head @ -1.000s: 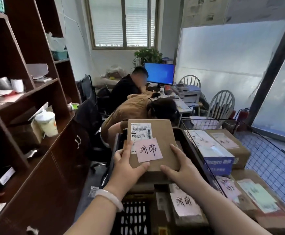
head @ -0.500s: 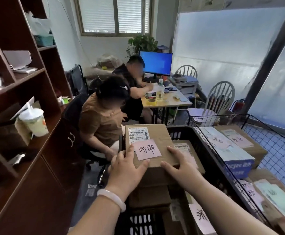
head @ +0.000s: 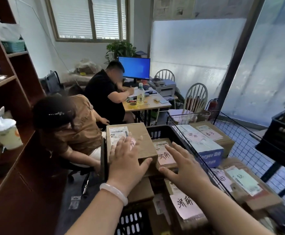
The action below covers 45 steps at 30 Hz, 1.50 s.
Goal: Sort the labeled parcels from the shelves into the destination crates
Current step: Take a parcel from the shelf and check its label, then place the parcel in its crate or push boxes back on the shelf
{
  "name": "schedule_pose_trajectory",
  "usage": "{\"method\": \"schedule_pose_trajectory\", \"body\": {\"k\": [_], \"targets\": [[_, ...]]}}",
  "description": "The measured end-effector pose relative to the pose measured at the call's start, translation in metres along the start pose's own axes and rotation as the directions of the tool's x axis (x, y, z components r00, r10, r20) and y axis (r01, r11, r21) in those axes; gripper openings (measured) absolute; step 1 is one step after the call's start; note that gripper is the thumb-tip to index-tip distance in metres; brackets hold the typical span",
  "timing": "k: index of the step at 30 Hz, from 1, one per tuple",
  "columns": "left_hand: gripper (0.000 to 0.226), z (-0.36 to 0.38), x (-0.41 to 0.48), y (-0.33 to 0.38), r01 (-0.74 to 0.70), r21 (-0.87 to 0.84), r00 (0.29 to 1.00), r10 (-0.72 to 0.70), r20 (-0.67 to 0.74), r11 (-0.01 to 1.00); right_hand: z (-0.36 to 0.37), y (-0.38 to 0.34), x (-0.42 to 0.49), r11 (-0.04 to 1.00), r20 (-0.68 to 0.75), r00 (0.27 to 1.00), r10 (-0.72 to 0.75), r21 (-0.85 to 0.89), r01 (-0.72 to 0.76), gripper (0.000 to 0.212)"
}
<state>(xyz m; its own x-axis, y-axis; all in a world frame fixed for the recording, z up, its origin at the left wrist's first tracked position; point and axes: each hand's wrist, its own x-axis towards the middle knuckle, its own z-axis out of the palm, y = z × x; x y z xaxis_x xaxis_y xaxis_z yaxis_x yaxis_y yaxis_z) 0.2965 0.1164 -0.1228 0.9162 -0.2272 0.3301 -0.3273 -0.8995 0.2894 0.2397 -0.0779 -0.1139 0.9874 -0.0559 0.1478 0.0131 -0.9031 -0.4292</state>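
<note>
While the cardboard parcel (head: pixel 146 134) lies in the black crate (head: pixel 163 128), the left hand (head: pixel 128 160) and right hand (head: pixel 185 168) are held open over that crate (fingers spread, nothing gripped).

Top parcel (head: pixel 144 134) sits on stacked parcels (head: pixel 167 156) in crate (head: pixel 163 129). Wire basket (head: pixel 250 150) just right of crate, parcels inside. Shelves (head: pixel 1 83) at left, cup (head: pixel 5 134) on one.

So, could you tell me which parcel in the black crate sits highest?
The brown box under the left hand, at the crate's far-left corner; its top stands above the other parcels.
</note>
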Motion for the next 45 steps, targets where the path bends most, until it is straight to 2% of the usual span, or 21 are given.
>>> {"method": "schedule_pose_trajectory", "body": {"k": [4,9,12,19,22,26,31,35,37,41,45], "targets": [[0.078,0.008,-0.016,0.063,-0.225,0.013,0.974,0.224,0.045,0.974,-0.030,0.034,-0.055,0.989,-0.058,0.997,0.059,-0.131,-0.067,0.090],[0.083,0.016,-0.049,0.161,-0.420,-0.070,0.904,0.424,0.064,0.905,-0.082,0.086,-0.141,0.964,-0.180,0.971,0.157,-0.187,-0.190,0.092],[0.082,0.018,-0.082,0.226,-0.535,-0.093,0.837,0.542,0.078,0.840,-0.114,0.116,-0.210,0.926,-0.275,0.928,0.251,-0.211,-0.313,0.092],[0.078,0.015,-0.199,0.366,-0.716,-0.283,0.655,0.754,0.045,0.639,-0.168,0.158,-0.392,0.792,-0.439,0.798,0.412,-0.260,-0.552,0.093],[0.080,0.011,-0.257,0.419,-0.762,-0.350,0.576,0.817,0.019,0.545,-0.187,0.167,-0.471,0.710,-0.489,0.711,0.506,-0.231,-0.665,0.092],[0.077,0.003,-0.337,0.485,-0.791,-0.452,0.473,0.881,-0.025,0.412,-0.205,0.172,-0.572,0.586,-0.560,0.559,0.612,-0.154,-0.796,0.091],[0.074,-0.003,-0.435,0.548,-0.787,-0.567,0.323,0.945,-0.046,0.242,-0.221,0.173,-0.683,0.449,-0.621,0.395,0.677,-0.078,-0.890,0.091],[0.075,-0.001,-0.486,0.584,-0.781,-0.608,0.215,0.975,-0.047,0.143,-0.225,0.177,-0.742,0.381,-0.646,0.286,0.708,0.008,-0.925,0.088],[0.075,0.001,-0.500,0.601,-0.776,-0.621,0.187,0.981,-0.053,0.115,-0.222,0.182,-0.761,0.357,-0.633,0.253,0.732,0.040,-0.933,0.087],[0.074,0.006,-0.514,0.638,-0.758,-0.646,0.174,0.982,-0.069,0.089,-0.229,0.202,-0.786,0.305,-0.601,0.189,0.776,0.095,-0.948,0.086],[0.073,0.016,-0.515,0.673,-0.804,-0.593,0.150,0.982,-0.114,0.053,-0.247,0.237,-0.795,0.291,-0.598,0.130,0.791,0.181,-0.939,0.082]]}}
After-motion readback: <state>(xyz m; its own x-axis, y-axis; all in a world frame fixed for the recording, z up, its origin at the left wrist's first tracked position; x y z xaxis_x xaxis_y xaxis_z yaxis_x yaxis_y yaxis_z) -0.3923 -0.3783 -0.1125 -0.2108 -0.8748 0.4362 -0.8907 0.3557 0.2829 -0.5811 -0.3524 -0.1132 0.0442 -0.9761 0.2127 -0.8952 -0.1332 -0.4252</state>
